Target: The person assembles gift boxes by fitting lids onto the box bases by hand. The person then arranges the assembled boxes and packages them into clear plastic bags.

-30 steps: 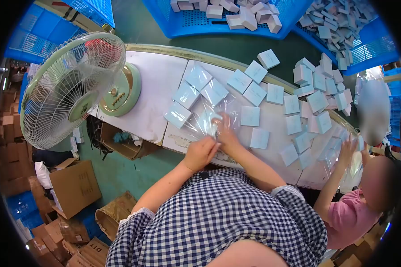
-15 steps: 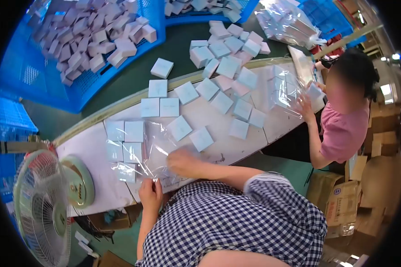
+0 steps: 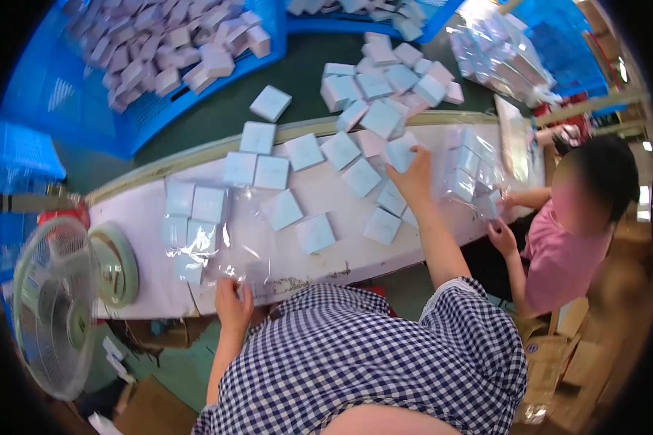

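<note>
My right hand [image 3: 412, 180] is stretched out over the table, thumb and fingers closed about the near edge of a small pale box [image 3: 399, 151]. Close to the table's front edge, my left hand [image 3: 234, 303] pinches the mouth of a clear plastic bag [image 3: 243, 250]. Inside the bag, several small pale boxes [image 3: 208, 205] lie flat in two columns. Between the bag and my right hand are loose boxes of the same kind, among them one [image 3: 315, 233] near the front and one [image 3: 382, 226] farther right.
A heap of boxes [image 3: 374, 85] lies across the table's back rail. Blue crates [image 3: 152, 119] full of boxes stand behind. A green fan [image 3: 114, 264] is at the left. At the right, a co-worker in pink [image 3: 569, 254] handles another bag of boxes [image 3: 471, 163].
My right hand has moved from beside the bag, out to the right and away from me, to a loose box. My left hand stays at the bag's mouth. The co-worker's hands have shifted.
</note>
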`<state>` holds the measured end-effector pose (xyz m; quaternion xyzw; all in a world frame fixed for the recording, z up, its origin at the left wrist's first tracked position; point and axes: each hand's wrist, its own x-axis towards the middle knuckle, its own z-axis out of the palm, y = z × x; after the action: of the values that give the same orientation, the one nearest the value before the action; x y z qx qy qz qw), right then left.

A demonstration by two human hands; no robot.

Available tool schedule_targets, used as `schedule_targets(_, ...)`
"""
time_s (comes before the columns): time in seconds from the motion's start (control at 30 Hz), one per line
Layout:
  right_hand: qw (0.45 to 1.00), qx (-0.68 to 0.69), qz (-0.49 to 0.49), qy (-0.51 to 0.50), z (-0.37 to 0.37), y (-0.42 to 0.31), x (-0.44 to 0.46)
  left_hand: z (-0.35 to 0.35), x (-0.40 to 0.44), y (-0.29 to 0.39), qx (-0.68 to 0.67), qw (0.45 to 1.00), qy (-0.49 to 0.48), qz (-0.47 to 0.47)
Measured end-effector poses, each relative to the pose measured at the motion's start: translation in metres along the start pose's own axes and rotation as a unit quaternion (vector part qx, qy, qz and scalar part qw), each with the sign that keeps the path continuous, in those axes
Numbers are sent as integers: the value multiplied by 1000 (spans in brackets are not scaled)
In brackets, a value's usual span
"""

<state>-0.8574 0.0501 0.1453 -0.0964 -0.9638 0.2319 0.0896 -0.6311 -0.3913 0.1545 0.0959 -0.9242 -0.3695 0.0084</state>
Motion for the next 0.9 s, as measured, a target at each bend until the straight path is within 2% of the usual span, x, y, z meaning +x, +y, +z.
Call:
schedule_targets(0.07, 998, 11, -17, 57, 18, -3, -7, 12, 3, -8, 28, 999, 15, 37)
schedule_targets(0.13, 998, 27, -36, 38, 26, 7, -4, 8, -4, -6, 15, 1000, 23, 11)
schedule_targets(0.17, 997, 48, -55, 9, 24, -26, -17, 6, -3, 1, -14, 999, 35, -2)
schedule_targets(0.23, 973, 192, -52, -118, 0, -84, -45, 1, -4, 15, -38, 995, 84, -23)
schedule_targets(0.3, 920, 228, -229, -220, 29, -135, -92, 1, -9, 20, -57, 991, 116, -31)
schedule_targets(0.37, 832, 304, -286, -364, 64, -184, -138, 4, -5, 23, -83, 985, 150, -21)
schedule_targets(0.43, 764, 354, -355, -407, 112, -209, -166, 1, -9, 24, -133, 977, 165, -39)
schedule_targets(0.5, 758, 346, -357, -423, 126, -226, -167, -8, -8, 28, -129, 977, 164, -52)
schedule_targets(0.6, 746, 295, -361, -475, 138, -239, -175, -11, -9, 24, -125, 985, 113, 33)
schedule_targets(0.67, 738, 249, -364, -510, 149, -240, -188, -5, -10, 23, -144, 984, 100, 35)
schedule_targets(0.73, 812, 182, -396, -388, 169, -246, -206, -6, -4, 25, -169, 983, 73, 21)
schedule_targets(0.77, 824, 173, -385, -378, 166, -249, -207, -8, -1, 21, -179, 981, 60, 35)
schedule_targets(0.83, 844, 214, -368, -326, 146, -242, -208, -8, 2, 13, -163, 985, 61, -2)
schedule_targets(0.9, 867, 245, -314, -299, 138, -233, -214, -10, 1, 13, -175, 984, 31, -2)
